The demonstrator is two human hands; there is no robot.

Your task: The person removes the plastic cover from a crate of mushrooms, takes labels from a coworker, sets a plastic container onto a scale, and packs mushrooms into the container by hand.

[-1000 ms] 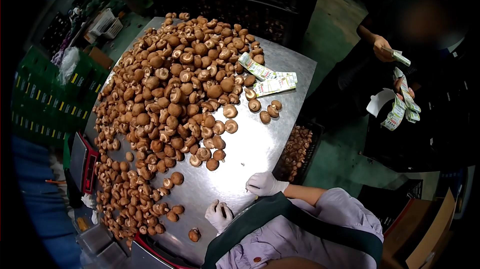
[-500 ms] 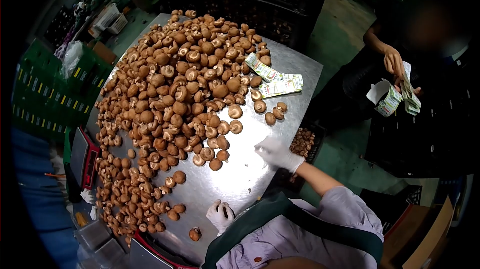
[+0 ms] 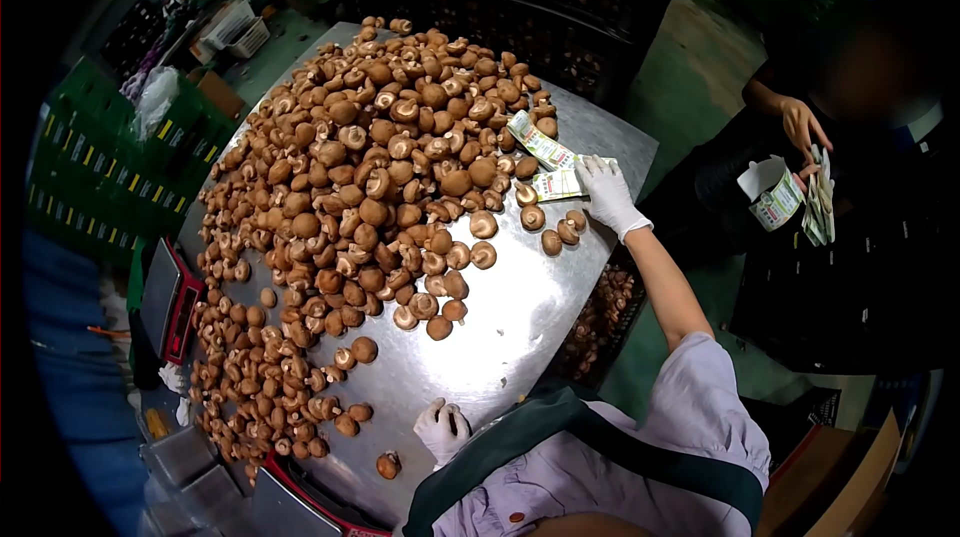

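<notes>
A large heap of brown shiitake mushrooms [image 3: 345, 177] covers much of a metal table [image 3: 500, 322]. My right hand [image 3: 608, 199], in a white glove, reaches to the heap's right side. Its fingers are stretched out over the end of a folded strip of printed labels [image 3: 556, 184], covering part of it. A few loose mushrooms [image 3: 552, 242] lie just below that strip. My left hand [image 3: 440, 430], also gloved, rests at the table's near edge with its fingers curled; whether anything is inside them is hidden. One single mushroom [image 3: 388, 465] lies to its left.
Red-edged scales [image 3: 183, 317] stand at the left and near edges. A co-worker's hand [image 3: 800, 127] holds label strips [image 3: 818, 202] across from me on the right. A crate of mushrooms [image 3: 600, 322] sits below the table. Green crates [image 3: 110, 177] are stacked at left.
My right hand has moved from above the bare metal, up and away to the label strip, and its fingers now lie over the strip's end. My left hand has stayed in place.
</notes>
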